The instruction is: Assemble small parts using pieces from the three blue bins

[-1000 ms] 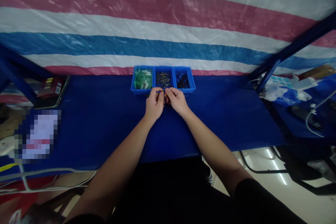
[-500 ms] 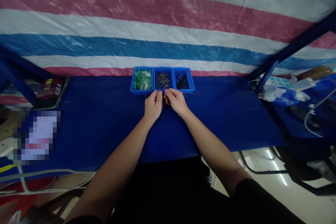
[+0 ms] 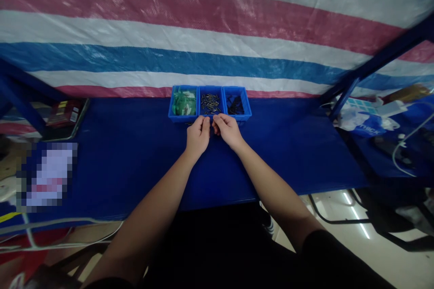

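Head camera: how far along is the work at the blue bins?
Done: no finished piece can be picked out. In hand: the left hand and right hand meet fingertip to fingertip just before the middle bin of metal pins; what they pinch is too small to see. Left, likely plenty: the left bin holds green parts, the right bin black ones, and pins abound.

Both hands have crept slightly nearer the middle blue bin. The left hand and right hand now meet fingertip to fingertip at its front wall, hiding the thin piece that showed between them a second ago
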`<state>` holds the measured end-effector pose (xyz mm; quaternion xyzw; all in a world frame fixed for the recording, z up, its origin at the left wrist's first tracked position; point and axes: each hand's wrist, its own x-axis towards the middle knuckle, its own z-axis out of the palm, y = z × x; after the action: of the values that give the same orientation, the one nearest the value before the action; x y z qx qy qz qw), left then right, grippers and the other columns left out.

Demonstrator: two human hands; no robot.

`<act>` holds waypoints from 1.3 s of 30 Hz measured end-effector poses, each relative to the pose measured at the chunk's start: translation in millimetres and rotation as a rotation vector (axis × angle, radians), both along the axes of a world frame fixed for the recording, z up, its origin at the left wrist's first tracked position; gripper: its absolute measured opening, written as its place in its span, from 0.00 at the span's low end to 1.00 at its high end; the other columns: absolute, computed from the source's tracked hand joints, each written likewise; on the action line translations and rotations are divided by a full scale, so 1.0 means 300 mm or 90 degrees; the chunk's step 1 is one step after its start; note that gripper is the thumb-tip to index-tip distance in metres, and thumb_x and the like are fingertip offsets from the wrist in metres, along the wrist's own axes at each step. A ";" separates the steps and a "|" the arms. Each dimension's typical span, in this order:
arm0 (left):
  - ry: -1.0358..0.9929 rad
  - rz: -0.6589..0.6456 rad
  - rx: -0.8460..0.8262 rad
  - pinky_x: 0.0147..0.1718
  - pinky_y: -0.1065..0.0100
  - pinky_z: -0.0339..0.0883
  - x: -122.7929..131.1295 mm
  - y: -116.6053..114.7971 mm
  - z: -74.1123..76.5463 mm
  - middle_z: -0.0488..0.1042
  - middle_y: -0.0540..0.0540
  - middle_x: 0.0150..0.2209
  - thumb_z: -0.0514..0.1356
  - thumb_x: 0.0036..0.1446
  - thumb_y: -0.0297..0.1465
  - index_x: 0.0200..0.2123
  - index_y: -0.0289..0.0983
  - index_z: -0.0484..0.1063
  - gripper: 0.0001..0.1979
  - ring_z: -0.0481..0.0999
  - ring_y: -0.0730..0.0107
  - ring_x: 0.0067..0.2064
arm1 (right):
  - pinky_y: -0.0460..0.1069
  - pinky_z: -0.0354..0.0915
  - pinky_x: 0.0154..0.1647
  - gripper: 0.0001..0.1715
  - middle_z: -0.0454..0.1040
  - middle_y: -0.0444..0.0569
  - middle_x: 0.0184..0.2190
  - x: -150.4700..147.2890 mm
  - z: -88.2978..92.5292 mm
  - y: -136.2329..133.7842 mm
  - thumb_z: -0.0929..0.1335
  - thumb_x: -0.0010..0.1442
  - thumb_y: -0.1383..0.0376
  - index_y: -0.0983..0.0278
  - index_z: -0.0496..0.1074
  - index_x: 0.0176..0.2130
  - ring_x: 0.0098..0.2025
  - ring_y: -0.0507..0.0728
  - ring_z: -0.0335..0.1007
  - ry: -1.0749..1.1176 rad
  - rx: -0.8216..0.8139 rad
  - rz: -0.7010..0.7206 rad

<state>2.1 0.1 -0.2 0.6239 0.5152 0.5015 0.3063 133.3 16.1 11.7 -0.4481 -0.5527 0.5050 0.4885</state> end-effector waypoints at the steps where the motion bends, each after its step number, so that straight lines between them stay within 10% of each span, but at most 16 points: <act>1: 0.006 0.002 0.000 0.25 0.71 0.60 0.000 0.000 0.001 0.66 0.53 0.18 0.49 0.69 0.45 0.26 0.38 0.65 0.22 0.66 0.76 0.21 | 0.45 0.58 0.24 0.27 0.65 0.40 0.17 0.000 0.000 0.000 0.66 0.61 0.44 0.62 0.67 0.25 0.21 0.48 0.60 0.001 -0.001 0.001; 39: -0.014 0.008 -0.014 0.27 0.71 0.60 -0.002 0.007 -0.023 0.67 0.54 0.22 0.52 0.67 0.44 0.39 0.40 0.68 0.14 0.68 0.74 0.24 | 0.46 0.59 0.28 0.08 0.68 0.40 0.22 0.005 -0.011 -0.005 0.68 0.57 0.60 0.63 0.70 0.32 0.24 0.49 0.63 -0.058 0.045 -0.015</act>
<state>1.7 2.3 -7.0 0.6115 0.5214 0.5045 0.3159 134.8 14.7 8.3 -0.4594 -0.5864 0.4584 0.4847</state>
